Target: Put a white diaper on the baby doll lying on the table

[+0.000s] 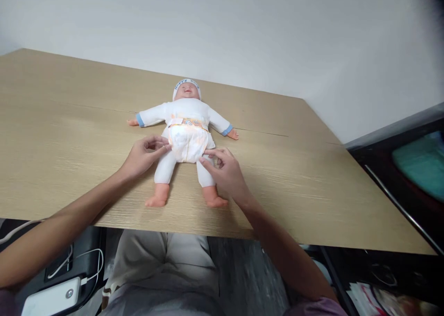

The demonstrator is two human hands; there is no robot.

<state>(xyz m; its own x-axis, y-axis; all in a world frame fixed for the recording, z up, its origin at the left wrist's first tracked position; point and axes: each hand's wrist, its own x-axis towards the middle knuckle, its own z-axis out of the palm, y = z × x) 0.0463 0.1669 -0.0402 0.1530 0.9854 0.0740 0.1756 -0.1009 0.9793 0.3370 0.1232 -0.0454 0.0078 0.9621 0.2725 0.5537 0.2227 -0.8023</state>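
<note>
A baby doll [189,107] lies on its back on the wooden table, arms spread out and feet toward me. It wears a white suit with blue cuffs and a white cap with blue lettering. Around its hips is a white diaper [189,142] with an orange patterned waistband. My left hand [144,155] pinches the diaper's edge by the leg on the left, thumb and fingertips together. On the opposite side my right hand [225,170] grips the other leg edge between thumb and forefinger, over the doll's thigh.
The light wooden table [294,182] reaches back to a pale wall. A white power bank [52,297] with a cable lies on a black surface below the front edge at left. Dark furniture [398,182] stands at right, with papers [367,300] lower down.
</note>
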